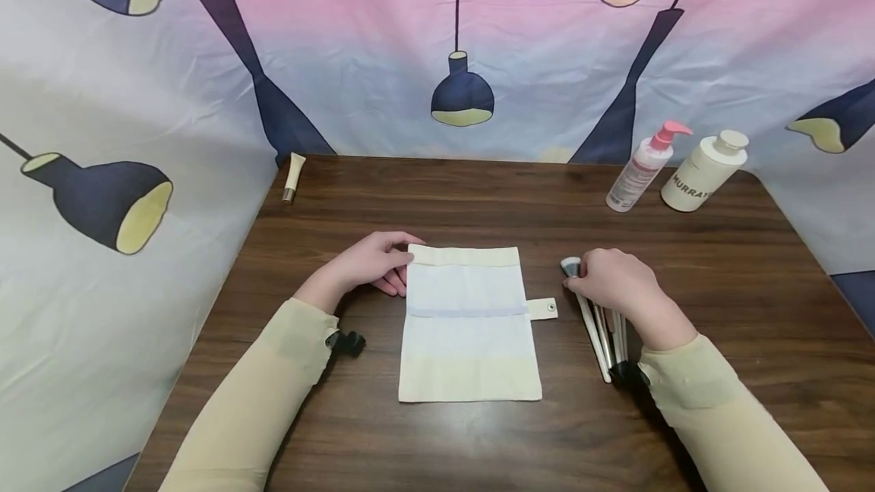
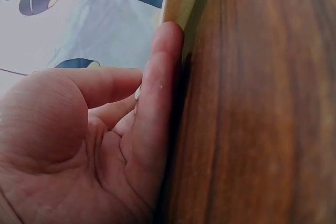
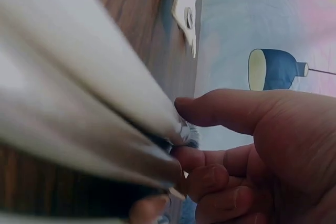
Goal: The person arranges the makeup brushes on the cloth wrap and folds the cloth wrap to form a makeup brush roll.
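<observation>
On the table, right of the fabric case, the right hand had its fingers clamped on a brush. The left hand touched the case's far left corner, presumably steadying it; whether its fingers pinched, I couldn't tell.

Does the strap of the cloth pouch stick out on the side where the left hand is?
No, the strap sticks out from the right edge of the cloth pouch, toward the right hand.
</observation>
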### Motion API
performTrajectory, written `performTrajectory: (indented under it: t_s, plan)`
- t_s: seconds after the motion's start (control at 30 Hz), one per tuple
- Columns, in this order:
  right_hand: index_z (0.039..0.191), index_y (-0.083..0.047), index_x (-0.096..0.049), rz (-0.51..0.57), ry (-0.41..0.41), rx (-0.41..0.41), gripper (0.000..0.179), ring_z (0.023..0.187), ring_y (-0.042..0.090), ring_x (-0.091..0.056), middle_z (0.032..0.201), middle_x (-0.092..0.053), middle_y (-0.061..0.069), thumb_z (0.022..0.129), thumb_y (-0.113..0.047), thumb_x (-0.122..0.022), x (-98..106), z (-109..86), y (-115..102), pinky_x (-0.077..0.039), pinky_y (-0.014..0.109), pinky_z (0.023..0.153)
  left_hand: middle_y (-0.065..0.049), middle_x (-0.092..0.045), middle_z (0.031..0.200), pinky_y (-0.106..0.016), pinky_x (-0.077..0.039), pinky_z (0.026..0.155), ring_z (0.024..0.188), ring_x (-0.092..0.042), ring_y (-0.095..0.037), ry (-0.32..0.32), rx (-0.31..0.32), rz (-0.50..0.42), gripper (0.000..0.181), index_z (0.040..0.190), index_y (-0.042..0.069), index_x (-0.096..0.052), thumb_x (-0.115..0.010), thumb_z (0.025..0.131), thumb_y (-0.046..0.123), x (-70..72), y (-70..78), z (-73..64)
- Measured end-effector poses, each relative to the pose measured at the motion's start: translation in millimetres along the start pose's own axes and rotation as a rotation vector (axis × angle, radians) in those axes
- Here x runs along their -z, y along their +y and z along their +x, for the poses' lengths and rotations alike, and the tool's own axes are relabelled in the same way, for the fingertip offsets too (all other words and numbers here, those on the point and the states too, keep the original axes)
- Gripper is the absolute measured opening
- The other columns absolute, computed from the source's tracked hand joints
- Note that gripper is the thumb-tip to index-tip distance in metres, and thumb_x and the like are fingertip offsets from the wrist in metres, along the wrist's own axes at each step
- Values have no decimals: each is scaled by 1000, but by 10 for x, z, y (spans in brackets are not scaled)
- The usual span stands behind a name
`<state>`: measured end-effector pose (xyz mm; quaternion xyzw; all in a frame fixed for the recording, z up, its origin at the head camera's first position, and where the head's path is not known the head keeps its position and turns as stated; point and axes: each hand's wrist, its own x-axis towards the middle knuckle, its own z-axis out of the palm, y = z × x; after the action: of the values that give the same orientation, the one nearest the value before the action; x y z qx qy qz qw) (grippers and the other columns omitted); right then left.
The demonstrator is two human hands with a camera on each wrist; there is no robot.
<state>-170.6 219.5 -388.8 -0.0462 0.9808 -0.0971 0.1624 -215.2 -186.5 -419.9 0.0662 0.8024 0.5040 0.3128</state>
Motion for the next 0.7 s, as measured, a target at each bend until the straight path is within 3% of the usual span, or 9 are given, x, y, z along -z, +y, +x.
performTrajectory:
  t_s: [0.17,0.37,0.5,0.7]
  plan:
    - [58,-20,-46,-17,-17,-15,41,56,22,-50,60,-47,0,90,-39,-65,-22,15,-62,-38,36,47,-19,-70,85,-40,-65,65,74,-77,-29,-1,-11,5,40,147,20,-53,-55,107,19,-15,-20,0]
    - [63,-19,-50,50,-37,10,38,54,19,-51,57,-49,-2,92,-37,-64,18,20,-59,-38,33,49,-19,-70,86,-41,-65,68,74,-76,-28,-26,-38,-28,41,148,16,-51,-54,108,16,-91,2,-8]
    - [72,-12,-59,178,-54,59,34,52,19,-61,56,-61,1,97,-35,-63,106,9,-36,-47,33,52,-18,-70,85,-40,-65,67,72,-76,-26,-17,-46,-45,40,148,13,-51,-54,107,14,-94,10,-9]
    - [79,-4,-59,483,-118,90,31,64,19,-70,70,-69,6,99,-27,-65,193,81,-74,-62,37,62,-17,-69,84,-39,-65,66,71,-76,-25,-20,-37,-44,41,148,12,-50,-54,107,13,-86,-14,-2]
